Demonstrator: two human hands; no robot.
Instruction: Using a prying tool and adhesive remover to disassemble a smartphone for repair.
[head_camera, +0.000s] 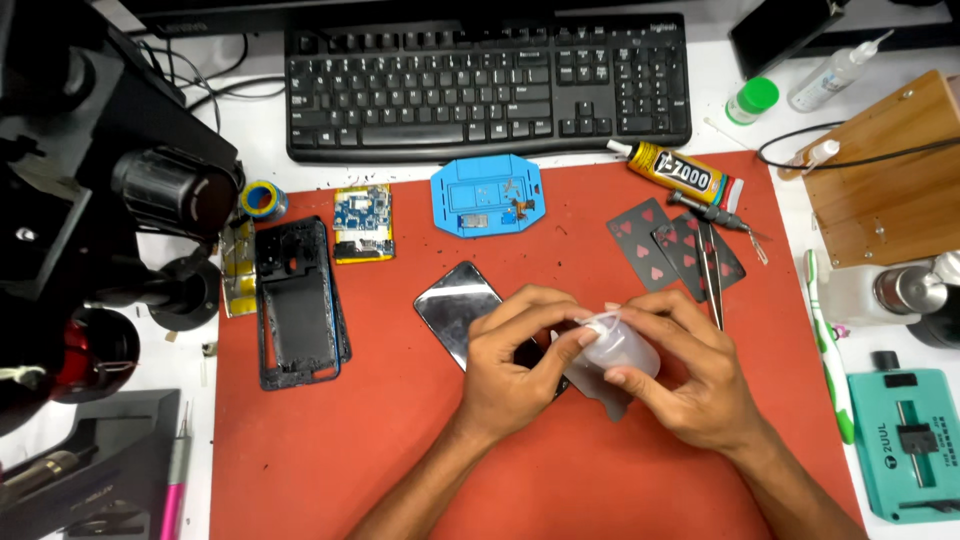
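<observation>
Over the red mat (330, 440) on the desk, both hands meet around a small translucent plastic cup (618, 345): the right hand (690, 385) grips its body, the left hand (515, 365) pinches its rim. The phone screen (455, 305) lies just beneath the left hand, its long axis diagonal.

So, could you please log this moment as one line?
left hand: holding translucent film | right hand: holding same film | phone screen: beneath, on red mat
</observation>
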